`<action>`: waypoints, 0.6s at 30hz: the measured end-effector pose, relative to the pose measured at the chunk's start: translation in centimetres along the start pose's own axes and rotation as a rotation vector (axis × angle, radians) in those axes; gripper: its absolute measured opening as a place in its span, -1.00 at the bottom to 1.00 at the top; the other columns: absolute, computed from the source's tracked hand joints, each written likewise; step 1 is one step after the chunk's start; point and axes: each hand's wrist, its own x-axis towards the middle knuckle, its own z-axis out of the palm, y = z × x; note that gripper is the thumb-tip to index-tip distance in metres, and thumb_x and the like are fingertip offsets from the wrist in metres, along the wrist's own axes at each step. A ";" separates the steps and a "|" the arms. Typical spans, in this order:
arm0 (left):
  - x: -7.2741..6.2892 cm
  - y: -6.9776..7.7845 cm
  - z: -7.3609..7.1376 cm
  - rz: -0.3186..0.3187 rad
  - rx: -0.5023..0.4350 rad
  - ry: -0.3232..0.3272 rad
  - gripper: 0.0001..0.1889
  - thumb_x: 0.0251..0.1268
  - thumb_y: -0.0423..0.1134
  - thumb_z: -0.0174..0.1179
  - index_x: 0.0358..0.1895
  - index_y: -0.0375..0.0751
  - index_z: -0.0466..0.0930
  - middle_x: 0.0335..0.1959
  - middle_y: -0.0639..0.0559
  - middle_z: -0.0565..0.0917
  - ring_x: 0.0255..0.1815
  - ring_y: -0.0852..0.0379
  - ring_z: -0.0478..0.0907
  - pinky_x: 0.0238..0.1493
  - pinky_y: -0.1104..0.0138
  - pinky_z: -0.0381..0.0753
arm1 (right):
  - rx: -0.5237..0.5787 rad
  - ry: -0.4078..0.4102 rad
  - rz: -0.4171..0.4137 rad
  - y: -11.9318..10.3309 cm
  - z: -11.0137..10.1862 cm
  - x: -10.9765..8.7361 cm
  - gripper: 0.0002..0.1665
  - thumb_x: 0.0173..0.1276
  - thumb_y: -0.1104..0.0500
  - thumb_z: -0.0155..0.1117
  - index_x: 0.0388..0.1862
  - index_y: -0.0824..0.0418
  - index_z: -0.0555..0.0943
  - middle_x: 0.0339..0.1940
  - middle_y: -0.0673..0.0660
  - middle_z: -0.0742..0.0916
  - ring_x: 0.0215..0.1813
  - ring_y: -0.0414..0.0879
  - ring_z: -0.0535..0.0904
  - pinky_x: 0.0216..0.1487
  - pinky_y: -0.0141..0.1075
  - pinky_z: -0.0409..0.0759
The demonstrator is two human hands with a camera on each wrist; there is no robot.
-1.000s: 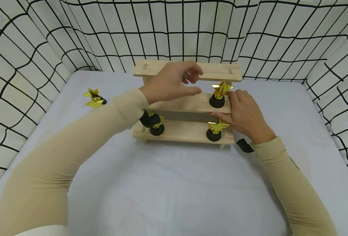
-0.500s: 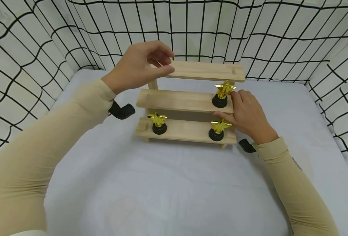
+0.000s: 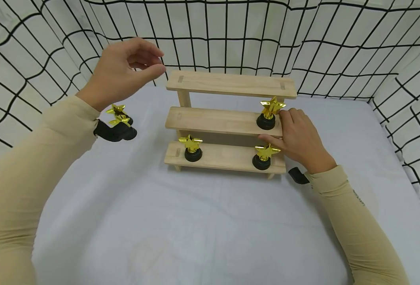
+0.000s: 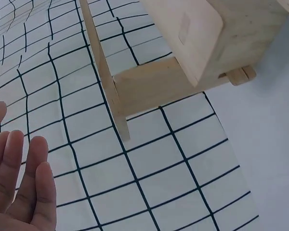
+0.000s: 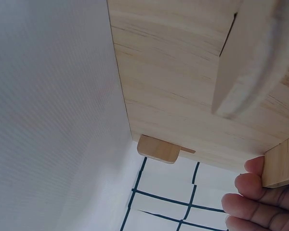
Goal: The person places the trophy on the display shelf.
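Note:
A three-tier wooden display shelf [image 3: 213, 120] stands on the white cloth. My right hand [image 3: 300, 138] grips the right end of its middle board, thumb at the front; the fingertips [image 5: 248, 204] show beside the wood in the right wrist view. Near that hand, a gold star trophy [image 3: 267, 113] with a black base sits on the middle board. The bottom board bears one trophy [image 3: 193, 149] at left and another trophy [image 3: 262, 157] at right. My left hand [image 3: 124, 71], fingers loosely bent and holding nothing, hovers left of the shelf, above two star trophies [image 3: 119, 114] partly hidden by the wrist camera.
Black wire mesh [image 3: 227, 39] rises behind the shelf and along both sides. White cloth [image 3: 210, 221] covers the surface in front. The top board [image 3: 231, 83] is the rearmost tier.
My left hand has moved left from in front of the shelf to above the two trophies at the side. The right hand keeps its hold on the shelf; the head view shifted slightly.

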 end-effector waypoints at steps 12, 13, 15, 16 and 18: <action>-1.4 -3.9 -2.2 -0.102 -0.070 0.063 -0.71 0.40 -0.08 0.32 0.12 0.02 0.65 -0.18 0.51 0.62 -0.15 0.46 0.58 -0.07 0.70 0.47 | -0.007 -0.019 0.020 0.1 0.1 0.0 0.31 0.30 -0.76 -0.40 -0.03 0.49 0.52 -0.35 0.33 0.58 -0.29 0.23 0.50 -0.25 0.03 0.50; -1.6 -4.2 -2.3 -0.107 -0.081 0.065 -0.73 0.40 -0.09 0.32 0.10 0.03 0.65 -0.19 0.50 0.63 -0.16 0.46 0.59 -0.07 0.71 0.47 | -0.006 -0.017 0.021 0.1 0.1 0.0 0.31 0.30 -0.76 -0.39 -0.03 0.49 0.52 -0.35 0.33 0.58 -0.29 0.23 0.50 -0.26 0.03 0.49; -1.9 -4.9 -2.6 -0.120 -0.089 0.061 -0.73 0.40 -0.09 0.32 0.10 0.04 0.64 -0.19 0.49 0.64 -0.16 0.45 0.58 -0.07 0.72 0.47 | -0.007 -0.013 0.019 0.1 0.1 0.0 0.31 0.30 -0.76 -0.38 -0.03 0.50 0.52 -0.35 0.33 0.57 -0.30 0.22 0.49 -0.27 0.02 0.49; -2.1 -5.2 -2.7 -0.126 -0.088 0.060 -0.73 0.40 -0.09 0.32 0.10 0.04 0.64 -0.19 0.49 0.64 -0.16 0.45 0.58 -0.07 0.74 0.46 | -0.008 -0.011 0.018 0.1 0.1 0.0 0.31 0.30 -0.76 -0.37 -0.04 0.50 0.52 -0.35 0.33 0.57 -0.31 0.22 0.48 -0.28 0.02 0.48; -2.5 -5.8 -2.8 -0.139 -0.088 0.057 -0.73 0.40 -0.09 0.33 0.10 0.06 0.64 -0.20 0.48 0.64 -0.17 0.45 0.58 -0.08 0.74 0.46 | -0.008 -0.007 0.016 0.0 0.1 -0.1 0.31 0.30 -0.76 -0.36 -0.03 0.51 0.52 -0.34 0.34 0.58 -0.31 0.22 0.48 -0.28 0.01 0.48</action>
